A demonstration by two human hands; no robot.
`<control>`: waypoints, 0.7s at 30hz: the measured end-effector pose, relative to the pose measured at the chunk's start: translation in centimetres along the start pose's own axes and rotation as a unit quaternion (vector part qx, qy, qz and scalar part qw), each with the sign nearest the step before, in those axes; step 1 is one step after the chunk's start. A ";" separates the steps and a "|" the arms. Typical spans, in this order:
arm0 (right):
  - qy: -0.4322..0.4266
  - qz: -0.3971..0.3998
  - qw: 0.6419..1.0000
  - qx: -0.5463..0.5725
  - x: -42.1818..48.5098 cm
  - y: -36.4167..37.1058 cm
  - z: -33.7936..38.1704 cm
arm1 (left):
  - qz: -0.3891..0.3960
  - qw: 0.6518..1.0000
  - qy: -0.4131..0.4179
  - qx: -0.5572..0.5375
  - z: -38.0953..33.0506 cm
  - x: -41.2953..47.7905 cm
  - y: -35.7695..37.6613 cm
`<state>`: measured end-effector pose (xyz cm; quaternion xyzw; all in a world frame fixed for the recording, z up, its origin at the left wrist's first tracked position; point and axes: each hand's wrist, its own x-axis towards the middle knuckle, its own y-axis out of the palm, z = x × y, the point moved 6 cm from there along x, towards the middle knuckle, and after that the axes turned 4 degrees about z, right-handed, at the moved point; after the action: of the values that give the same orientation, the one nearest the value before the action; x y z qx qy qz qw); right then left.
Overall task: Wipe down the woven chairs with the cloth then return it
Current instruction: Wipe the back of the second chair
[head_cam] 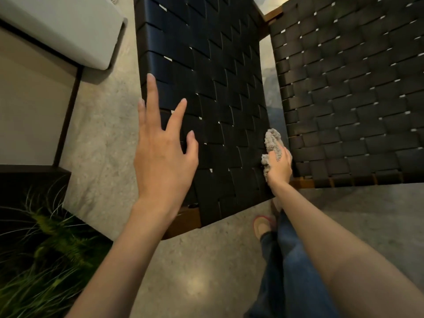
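Note:
Two black woven chairs stand side by side below me. The left chair's seat [215, 92] fills the middle of the view and the right chair's seat [353, 92] fills the upper right. My right hand [278, 165] grips a bunched grey cloth [271, 140] at the right edge of the left seat, in the gap between the two chairs. My left hand [163, 152] hovers with fingers spread and straight over the left side of the left seat, holding nothing.
A white cushioned bench [64, 31] sits at the upper left above a pale panel in a dark frame [68, 106]. A green grassy plant [46, 249] fills the lower left. Speckled concrete floor [206, 271] lies in front; my leg in jeans [289, 260] and a shoe [262, 226] stand near the chairs.

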<state>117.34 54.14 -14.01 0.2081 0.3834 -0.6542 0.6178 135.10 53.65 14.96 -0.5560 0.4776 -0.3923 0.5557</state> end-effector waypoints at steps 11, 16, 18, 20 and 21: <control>-0.079 0.020 0.993 0.088 -7.4 0.6 4.7 | -0.005 0.997 -0.014 -0.071 0.4 0.0 -0.2; -0.255 0.102 0.954 0.121 -14.5 3.2 13.5 | -0.037 0.980 -0.020 -0.197 0.6 0.2 -1.2; -0.309 0.146 0.931 0.130 -16.7 4.7 17.3 | -0.044 0.963 -0.031 -0.266 1.3 0.4 -1.6; -0.335 0.170 0.919 0.119 -17.6 6.2 20.1 | -0.048 0.950 -0.040 -0.306 2.2 1.0 -1.8; -0.344 0.167 0.918 0.109 -17.6 6.8 21.1 | -0.051 0.946 -0.045 -0.318 2.6 1.4 -1.9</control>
<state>130.77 49.94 10.53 0.0974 0.0330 -0.6106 0.7852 138.18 52.77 16.47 -0.7444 0.5232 -0.2227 0.3500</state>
